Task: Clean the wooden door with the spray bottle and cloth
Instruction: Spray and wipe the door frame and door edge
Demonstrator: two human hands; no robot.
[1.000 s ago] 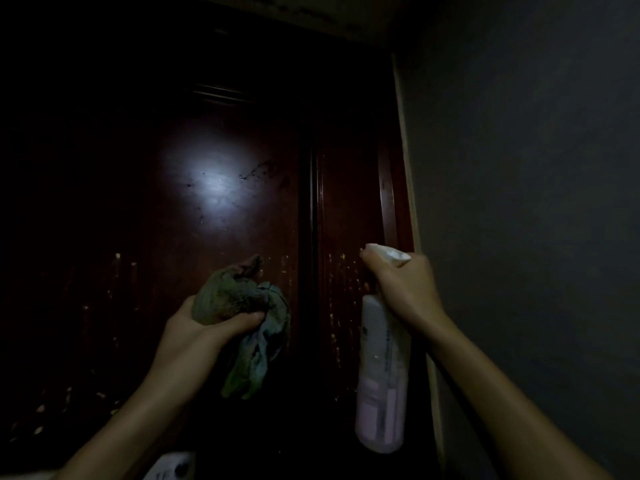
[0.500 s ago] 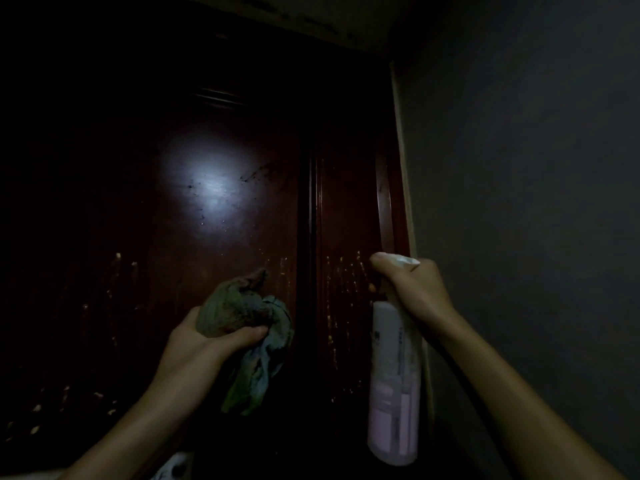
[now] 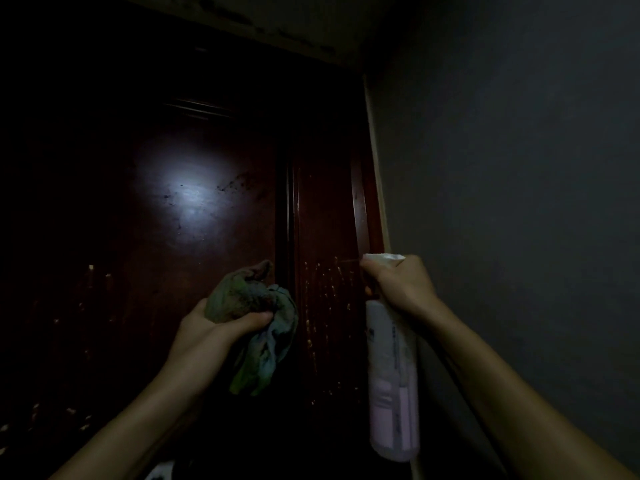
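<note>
Before the wooden door (image 3: 207, 237), my right grip (image 3: 398, 289) clamped the upright spray bottle (image 3: 391, 375), nozzle facing droplets (image 3: 322, 296) leftward; my left grip (image 3: 207, 334), just beside them, clutched the bunched cloth (image 3: 266, 341).

Right of me: plain grey wall (image 3: 519, 202), dim, fills that whole side. Pale vertical trim strip (image 3: 375, 161) runs along its left edge. Far up top: light, blotchy ceiling band (image 3: 294, 19). Near bottom edge: small white object (image 3: 161, 472), can't identify it.

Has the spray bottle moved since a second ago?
Yes. Against the dark scuff marks on the wooden door, the spray bottle has shifted right, toward the pale door frame.
</note>
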